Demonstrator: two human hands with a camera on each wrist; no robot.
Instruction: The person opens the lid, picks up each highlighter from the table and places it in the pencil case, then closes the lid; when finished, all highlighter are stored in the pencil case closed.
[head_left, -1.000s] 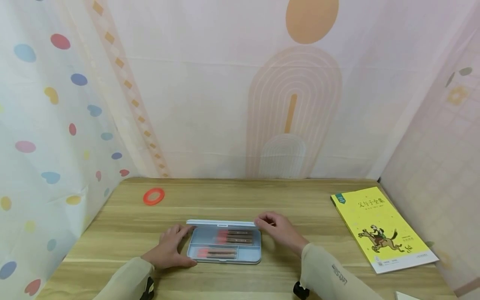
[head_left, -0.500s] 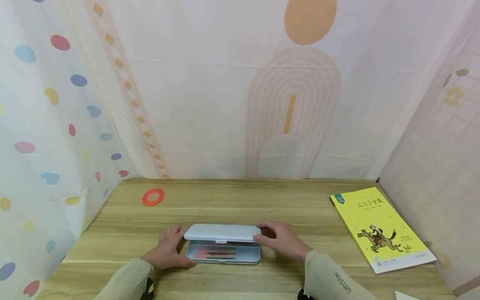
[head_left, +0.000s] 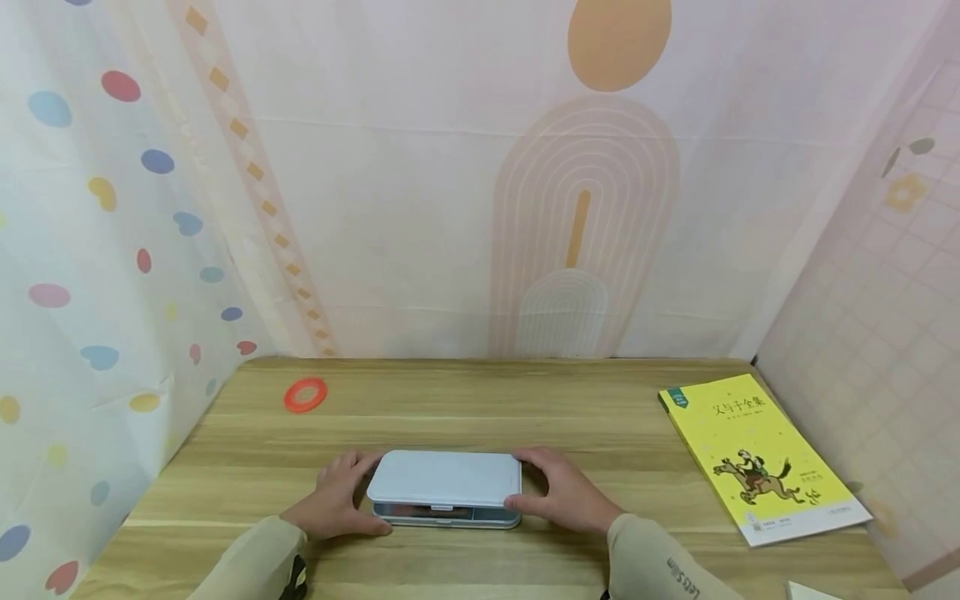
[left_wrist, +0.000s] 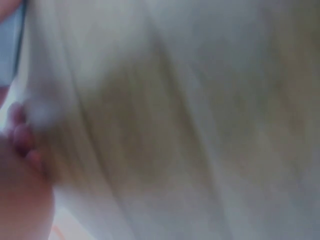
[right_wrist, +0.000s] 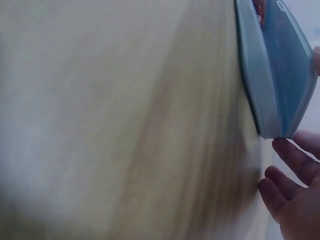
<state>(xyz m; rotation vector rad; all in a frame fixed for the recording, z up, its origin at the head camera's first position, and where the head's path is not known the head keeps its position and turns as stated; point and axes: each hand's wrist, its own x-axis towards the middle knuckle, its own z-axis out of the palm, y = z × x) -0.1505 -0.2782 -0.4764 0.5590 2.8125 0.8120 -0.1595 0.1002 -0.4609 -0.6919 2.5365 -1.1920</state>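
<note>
A pale blue pencil case [head_left: 446, 477] lies near the front of the table, its lid tilted down with a narrow gap along the front. Through that gap a brown strip of the pencils [head_left: 420, 509] shows; the rest of them are hidden. My left hand [head_left: 341, 497] holds the case's left end, thumb at the front corner and fingers at the back. With thumb and fingers, my right hand [head_left: 566, 493] grips the lid's right end. In the right wrist view, the lid [right_wrist: 292, 65] stands at an angle to the base [right_wrist: 257, 75].
A red-orange ring [head_left: 306, 395] lies at the back left of the wooden table [head_left: 480, 400]. On the right is a yellow book [head_left: 761, 458], with a white corner of something [head_left: 810, 592] below it. Patterned curtains [head_left: 405, 208] hang behind and at both sides.
The lid of the pencil case has swung forward and down over the pencils, moved by my right hand. My left hand has stayed at the left end.
</note>
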